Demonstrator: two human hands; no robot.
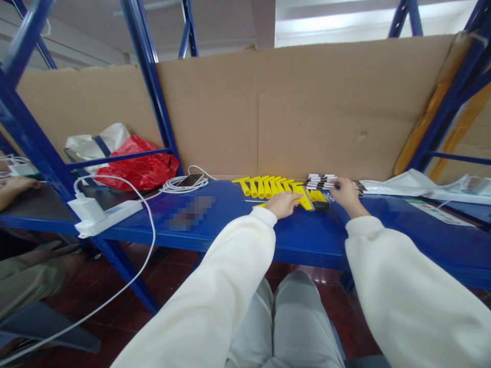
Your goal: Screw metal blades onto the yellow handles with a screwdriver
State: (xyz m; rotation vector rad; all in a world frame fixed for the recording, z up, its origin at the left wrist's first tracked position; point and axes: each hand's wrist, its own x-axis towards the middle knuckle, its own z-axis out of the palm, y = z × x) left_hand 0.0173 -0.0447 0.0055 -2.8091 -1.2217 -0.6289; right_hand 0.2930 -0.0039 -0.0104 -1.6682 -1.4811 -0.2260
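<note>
My left hand (283, 205) is closed on a yellow scraper (304, 200) with a pale strip along its head, held just above the table. Reaching to the right end of a stack of black-and-white strips (317, 180), my right hand (346, 194) has its fingers bent together; whatever they pinch is too small to make out. Several yellow scraper handles (264, 187) lie side by side in a row left of the stack. A black tool handle (320, 205) rests beside the held scraper. Next to my left hand lies a thin metal rod (253, 201).
A cardboard panel (307, 112) backs the blue table (307, 237). On the left are a red plastic bag (141, 163), a phone (191, 180), coiled white cable and a white power strip (115, 217). White plastic sheeting (406, 183) lies right. Another person's hand (17, 190) shows far left.
</note>
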